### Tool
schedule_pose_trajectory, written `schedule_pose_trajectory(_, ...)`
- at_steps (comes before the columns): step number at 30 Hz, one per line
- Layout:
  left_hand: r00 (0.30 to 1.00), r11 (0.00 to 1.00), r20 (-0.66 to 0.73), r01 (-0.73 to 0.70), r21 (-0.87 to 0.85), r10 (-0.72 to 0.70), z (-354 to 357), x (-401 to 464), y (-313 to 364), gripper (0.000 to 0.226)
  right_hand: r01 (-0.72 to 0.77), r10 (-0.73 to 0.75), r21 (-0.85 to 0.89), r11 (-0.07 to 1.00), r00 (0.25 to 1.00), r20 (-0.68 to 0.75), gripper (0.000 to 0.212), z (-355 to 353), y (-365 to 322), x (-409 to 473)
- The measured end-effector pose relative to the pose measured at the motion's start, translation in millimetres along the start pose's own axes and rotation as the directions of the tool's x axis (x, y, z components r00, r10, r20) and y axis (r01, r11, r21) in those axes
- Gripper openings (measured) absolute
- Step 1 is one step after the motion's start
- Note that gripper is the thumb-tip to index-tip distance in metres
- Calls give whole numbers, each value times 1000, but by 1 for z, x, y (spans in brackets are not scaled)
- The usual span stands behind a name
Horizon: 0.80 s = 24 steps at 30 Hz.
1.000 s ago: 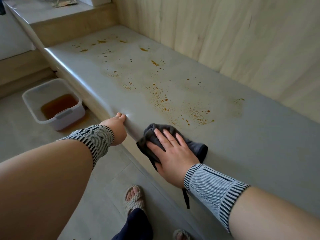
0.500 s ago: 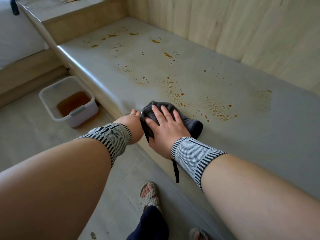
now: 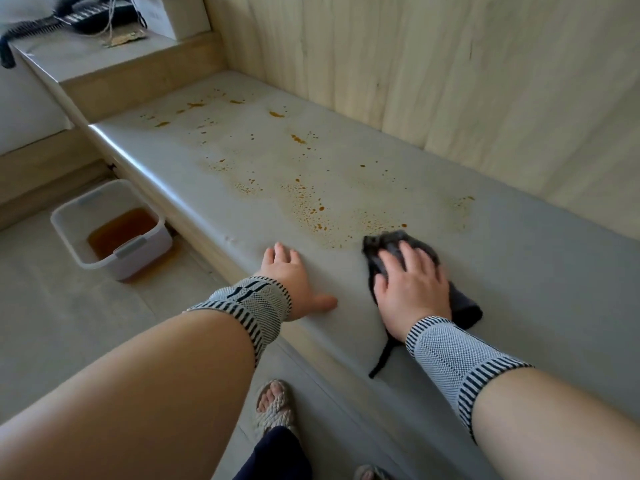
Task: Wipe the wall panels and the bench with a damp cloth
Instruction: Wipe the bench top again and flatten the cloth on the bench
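A grey padded bench (image 3: pixel 519 271) runs from lower right to upper left, spattered with orange-brown stains (image 3: pixel 311 209) across its middle. My right hand (image 3: pixel 412 285) presses flat on a dark grey cloth (image 3: pixel 464 306) at the near edge of the stained patch. A thin strap of the cloth trails toward the bench's front edge. My left hand (image 3: pixel 291 278) rests flat, fingers spread, on the bench near its front edge, left of the cloth. Pale wooden wall panels (image 3: pixel 450 81) rise behind the bench.
A white plastic tub (image 3: pixel 69 230) with brown liquid stands on the floor left of the bench. A raised ledge (image 3: pixel 86 60) at the far end carries a black telephone (image 3: pixel 93 12) and a white box (image 3: pixel 180 15). My sandalled foot (image 3: pixel 273 407) stands by the bench front.
My right hand has slid the cloth from the bench's front edge up and right onto the top, near the stains. My left hand has shifted from the edge to lying flat on the top.
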State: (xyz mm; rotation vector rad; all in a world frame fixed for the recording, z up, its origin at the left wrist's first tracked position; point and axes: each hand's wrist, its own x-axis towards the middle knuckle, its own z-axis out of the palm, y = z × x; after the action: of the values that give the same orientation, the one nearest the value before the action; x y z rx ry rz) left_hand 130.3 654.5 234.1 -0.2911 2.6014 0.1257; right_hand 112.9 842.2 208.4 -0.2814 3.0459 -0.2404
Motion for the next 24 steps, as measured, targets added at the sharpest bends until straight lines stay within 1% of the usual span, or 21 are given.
schedule_pose_trajectory(1,1000,1000,4,7,-6,-7,2,2,0,123,-85,85,12,996,996,-24,47,0,-1,1)
schedule_pose_trajectory(2,1000,1000,1,9,-6,-9,3,4,-1,126,-116,116,21,993,993,-34,47,-2,-5,1)
schedule_pose_trajectory(3,1000,1000,-2,5,-2,-5,4,8,-2,127,-80,81,21,997,996,-28,47,-3,-11,0)
schedule_pose_trajectory(4,1000,1000,-2,1,7,-1,5,11,-2,129,20,-19,20,1000,1000,-9,48,-1,-17,-1)
schedule_pose_trajectory(5,1000,1000,2,-1,21,1,4,14,-2,130,173,-173,18,985,985,3,47,2,-21,-5)
schedule_pose_trajectory(6,1000,999,11,-1,39,0,4,16,-1,132,336,-336,12,942,942,-1,47,4,-23,-10)
schedule_pose_trajectory(8,1000,998,21,10,66,-11,4,18,1,133,484,-485,43,874,874,29,51,4,-11,-10)
schedule_pose_trajectory(9,1000,998,19,14,68,-16,4,17,2,131,496,-496,22,868,868,20,52,2,0,-7)
schedule_pose_trajectory(10,1000,998,16,18,62,-19,5,16,2,130,461,-460,0,888,887,22,51,0,12,-2)
schedule_pose_trajectory(11,1000,999,17,20,50,-21,5,15,2,128,377,-377,-13,926,926,3,48,-3,24,3)
schedule_pose_trajectory(13,999,999,23,22,42,-23,5,12,2,127,65,-65,17,998,998,-5,47,-11,40,10)
schedule_pose_trajectory(14,999,999,25,21,50,-22,4,12,2,127,-70,71,39,997,997,-25,47,-13,41,11)
schedule_pose_trajectory(15,999,998,26,22,58,-23,4,13,3,127,-136,137,38,990,989,-49,47,-14,35,8)
schedule_pose_trajectory(16,999,998,29,26,59,-28,4,13,3,127,-125,126,26,992,990,-65,47,-12,24,2)
schedule_pose_trajectory(17,999,998,31,32,52,-34,3,15,4,127,-37,39,36,999,998,-58,48,-8,12,-3)
schedule_pose_trajectory(18,999,998,32,39,47,-40,4,15,4,128,101,-99,58,993,994,-38,49,-3,1,-9)
schedule_pose_trajectory(20,999,998,24,47,42,-48,4,15,5,128,373,-374,54,926,927,7,52,5,-5,-13)
schedule_pose_trajectory(21,999,998,22,47,40,-48,4,15,5,128,430,-430,36,902,903,7,52,4,0,-11)
schedule_pose_trajectory(22,999,998,24,46,43,-47,4,13,5,127,431,-431,2,902,902,-13,52,2,8,-6)
schedule_pose_trajectory(23,999,998,31,44,46,-45,4,12,6,127,370,-370,-6,929,929,-16,51,-1,18,-2)
schedule_pose_trajectory(24,998,998,40,42,46,-44,3,12,6,127,255,-255,-13,967,966,-41,49,-5,28,2)
